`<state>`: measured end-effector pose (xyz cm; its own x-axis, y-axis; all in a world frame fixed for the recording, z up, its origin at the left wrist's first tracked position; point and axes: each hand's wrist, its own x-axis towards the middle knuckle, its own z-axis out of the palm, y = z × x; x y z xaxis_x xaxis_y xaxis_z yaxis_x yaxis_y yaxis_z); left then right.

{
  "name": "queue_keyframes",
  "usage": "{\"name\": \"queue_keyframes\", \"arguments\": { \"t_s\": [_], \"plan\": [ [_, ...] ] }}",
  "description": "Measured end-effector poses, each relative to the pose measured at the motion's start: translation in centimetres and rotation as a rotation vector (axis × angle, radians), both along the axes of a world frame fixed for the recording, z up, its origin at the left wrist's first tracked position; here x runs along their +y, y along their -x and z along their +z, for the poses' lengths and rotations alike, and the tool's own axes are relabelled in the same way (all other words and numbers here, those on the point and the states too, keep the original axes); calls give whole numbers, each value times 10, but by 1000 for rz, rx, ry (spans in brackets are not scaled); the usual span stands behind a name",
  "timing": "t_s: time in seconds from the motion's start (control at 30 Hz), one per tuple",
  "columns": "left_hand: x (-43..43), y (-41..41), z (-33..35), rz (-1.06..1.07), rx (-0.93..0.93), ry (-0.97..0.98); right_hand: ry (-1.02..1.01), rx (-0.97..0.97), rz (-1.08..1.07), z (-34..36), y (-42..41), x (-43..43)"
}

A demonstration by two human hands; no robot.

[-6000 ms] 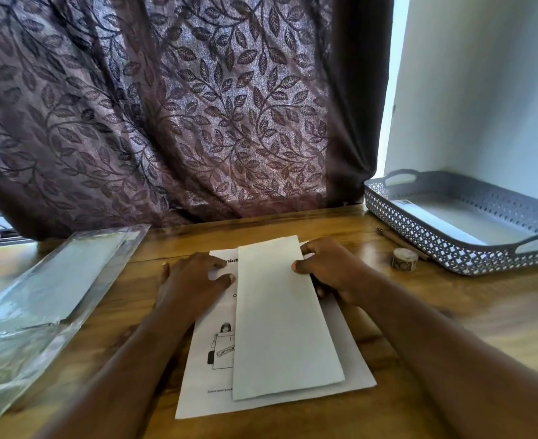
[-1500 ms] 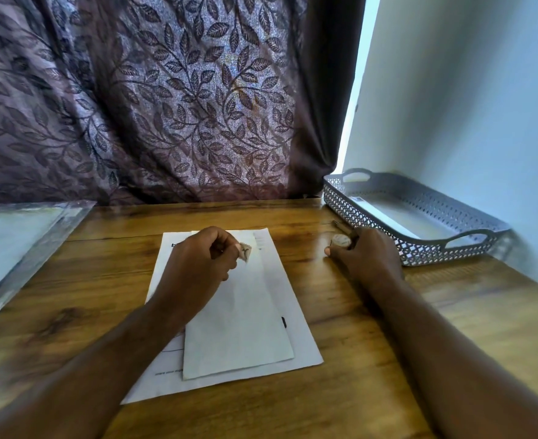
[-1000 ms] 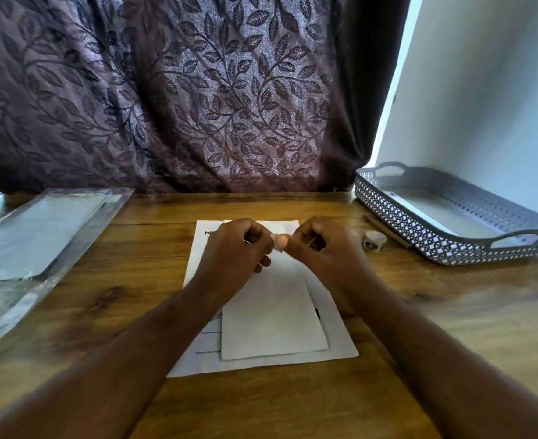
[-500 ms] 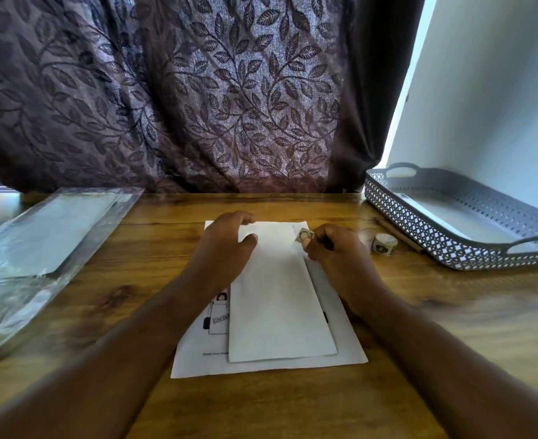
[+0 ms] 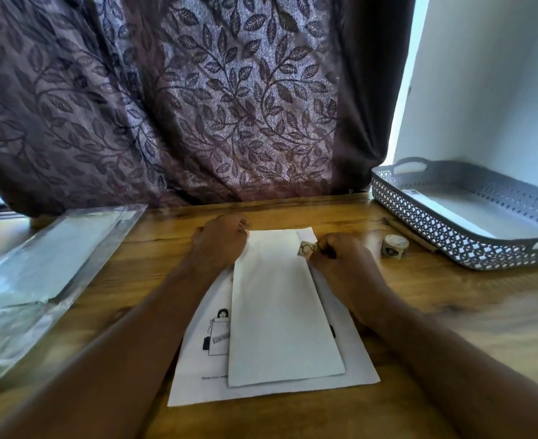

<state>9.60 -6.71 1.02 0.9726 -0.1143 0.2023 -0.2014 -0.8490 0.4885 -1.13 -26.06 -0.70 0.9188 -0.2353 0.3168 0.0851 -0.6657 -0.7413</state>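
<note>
While pinching a small stamp (image 5: 305,248) between thumb and forefinger of the right hand (image 5: 340,261), holds it at the 1 o'clock corner of the white envelope (image 5: 280,312). Touching the paper or just above it: cannot tell. Reads as the customary stamp corner, hence the placement. Other right fingers curled in, clear of the paper.

Left hand (image 5: 220,240) at the envelope's 11 o'clock corner, fingers curled, knuckles up. Pinching the edge or merely pressing on it: cannot tell. Likely there to pin the envelope against sliding during the press-down.

Envelope flat, long axis running 12 to 6, on top of a printed sheet (image 5: 198,375) visible at 7 o'clock with a drawn figure. Probably a backing or instruction page.

Stamp roll (image 5: 394,246) upright at 3 o'clock of the right hand, near, presumably parked within easy reach. Thin stick, perhaps a pencil (image 5: 413,236), just behind the roll, beside the grey lattice tray (image 5: 451,245) at 2 o'clock.

Clear plastic sleeve (image 5: 49,264) well apart at 9 o'clock on the wooden table (image 5: 451,312). Leaf-patterned curtain (image 5: 182,106) at 12.
</note>
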Motion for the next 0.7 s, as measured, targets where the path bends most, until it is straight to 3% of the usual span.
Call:
{"name": "queue_keyframes", "arguments": {
  "t_s": [0.3,0.53,0.63,0.7],
  "plan": [
    [-3,0,11,-149,103,122,-90,25,-27,2,0,-1],
    [27,35,20,-326,267,172,-460,14,-52,4,2,-3],
    [26,45,17,-320,249,135,-523,27,-38,3,2,-3],
    [24,46,9,-214,95,49,-565,33,-27,2,0,-4]
  ]
}}
